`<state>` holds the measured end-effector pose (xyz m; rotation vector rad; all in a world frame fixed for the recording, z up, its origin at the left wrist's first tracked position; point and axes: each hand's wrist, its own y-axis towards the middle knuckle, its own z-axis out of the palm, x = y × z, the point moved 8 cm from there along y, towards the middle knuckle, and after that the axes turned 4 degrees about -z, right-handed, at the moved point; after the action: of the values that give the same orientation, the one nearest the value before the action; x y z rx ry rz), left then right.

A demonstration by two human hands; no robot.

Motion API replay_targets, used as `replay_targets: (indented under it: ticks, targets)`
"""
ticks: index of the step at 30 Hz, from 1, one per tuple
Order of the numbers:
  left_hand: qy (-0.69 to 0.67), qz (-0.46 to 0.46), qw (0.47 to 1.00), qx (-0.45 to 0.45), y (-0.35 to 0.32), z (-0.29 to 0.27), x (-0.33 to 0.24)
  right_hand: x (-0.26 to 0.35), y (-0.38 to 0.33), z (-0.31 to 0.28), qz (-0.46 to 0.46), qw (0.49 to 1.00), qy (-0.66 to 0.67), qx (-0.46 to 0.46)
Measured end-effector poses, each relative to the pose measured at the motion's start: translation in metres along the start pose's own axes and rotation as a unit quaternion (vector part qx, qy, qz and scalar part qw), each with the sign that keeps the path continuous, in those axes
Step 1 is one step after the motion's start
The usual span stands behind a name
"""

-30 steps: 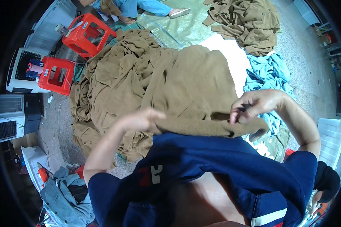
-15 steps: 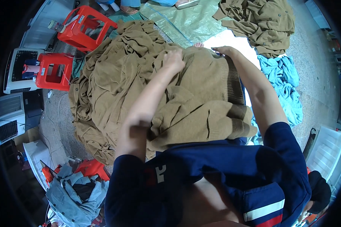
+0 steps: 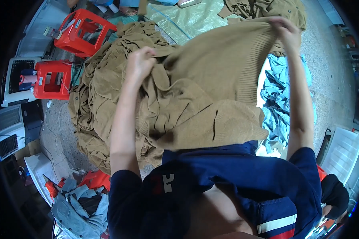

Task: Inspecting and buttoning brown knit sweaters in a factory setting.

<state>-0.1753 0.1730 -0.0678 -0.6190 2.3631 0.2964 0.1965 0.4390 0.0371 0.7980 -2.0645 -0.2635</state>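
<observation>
A brown knitted cardigan (image 3: 223,63) is stretched between my two hands above my lap, its ribbed band running down the right side. My left hand (image 3: 141,63) is closed on the cardigan's left part, next to the pile. At the far right corner, my right hand (image 3: 285,30) grips the end of the ribbed band, arm stretched forward. The near part of the cardigan lies in folds across my lap, with a dark slit showing in it. Left of it spreads a large heap of similar brown knitwear (image 3: 103,79).
Two red plastic stools (image 3: 54,81) stand at the left. More brown knitwear (image 3: 287,12) lies at the far right, above a blue garment pile (image 3: 281,91). Green sheeting (image 3: 175,20) covers the floor ahead. Grey-blue clothes (image 3: 77,207) sit at lower left; another person (image 3: 335,195) is at lower right.
My hands have moved apart, the left one leftward and the right one outward and farther away. The cardigan between them has been lifted and spread wide.
</observation>
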Motion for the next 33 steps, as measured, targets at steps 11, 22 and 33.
replay_targets:
  ticks: [11, 22, 33]
  targets:
    - [0.141, -0.153, 0.974, -0.09, -0.15, -0.112, 0.093, -0.03, -0.368, -0.125, 0.451, 0.875, 0.034, 0.172]
    - [0.308, -0.097, 0.94, -0.115, -0.138, -0.05, 0.073, -0.003, -0.243, -0.028, 0.161, 0.981, 0.069, 0.084]
    - [-0.323, -0.467, 0.812, 0.138, -0.26, 0.07, 0.054, 0.103, -0.172, 0.182, -0.221, 0.918, 0.016, 0.329]
